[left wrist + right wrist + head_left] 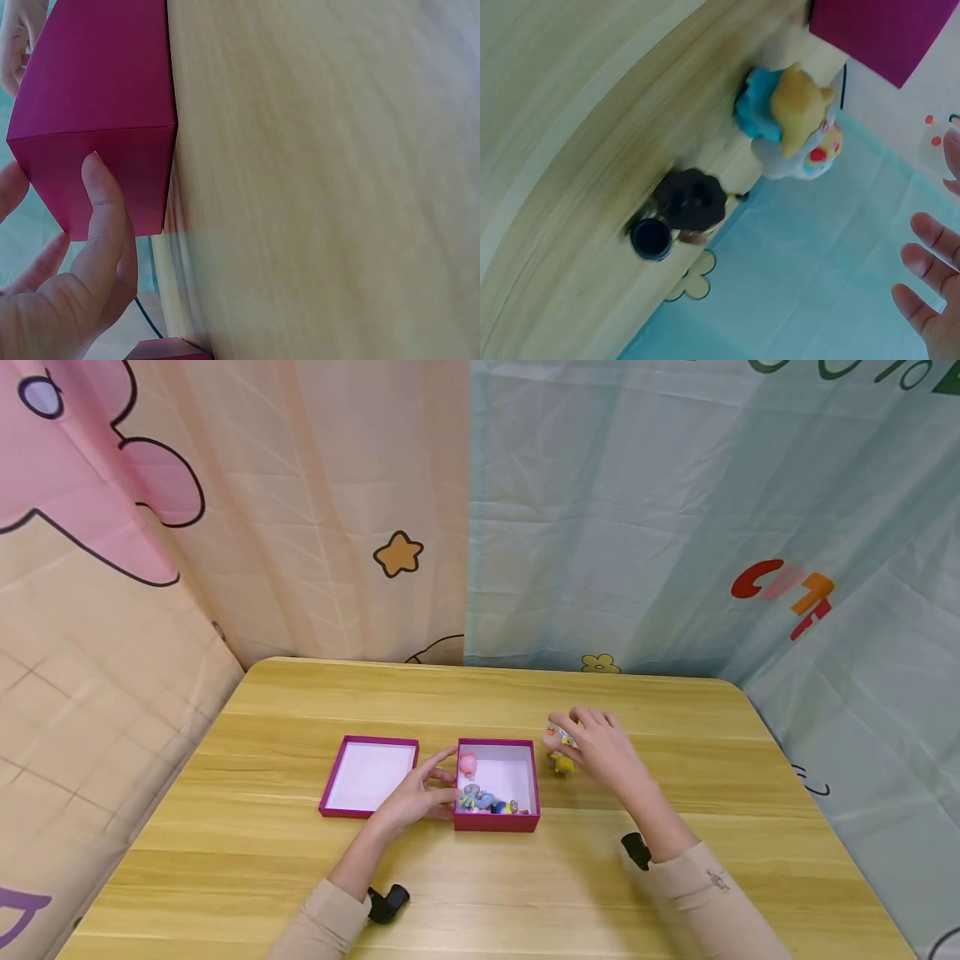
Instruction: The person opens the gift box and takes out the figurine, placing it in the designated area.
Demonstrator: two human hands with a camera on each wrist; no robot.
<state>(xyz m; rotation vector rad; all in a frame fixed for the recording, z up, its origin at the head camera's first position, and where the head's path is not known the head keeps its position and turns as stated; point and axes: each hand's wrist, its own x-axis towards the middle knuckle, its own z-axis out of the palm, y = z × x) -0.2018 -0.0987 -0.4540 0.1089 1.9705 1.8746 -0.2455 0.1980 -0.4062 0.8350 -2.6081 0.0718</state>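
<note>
My left hand (411, 797) rests its fingertips against the left wall of the magenta box (497, 822), its fingers spread. Inside the box lie a pink figurine (468, 764) and several small grey, blue and yellow figurines (480, 799). My right hand (600, 750) hovers just right of the box, over a group of toy figurines. In the right wrist view its fingers (930, 259) are spread, with nothing between them. Before them stand a yellow, blue and white figurine (799, 112) and a dark brown one (691, 201), both blurred.
The shallow magenta lid (371, 774) lies with its white inside up, left of the box. All of it stands on a wooden table (480, 893). Printed curtains (645, 510) hang behind the table's far edge.
</note>
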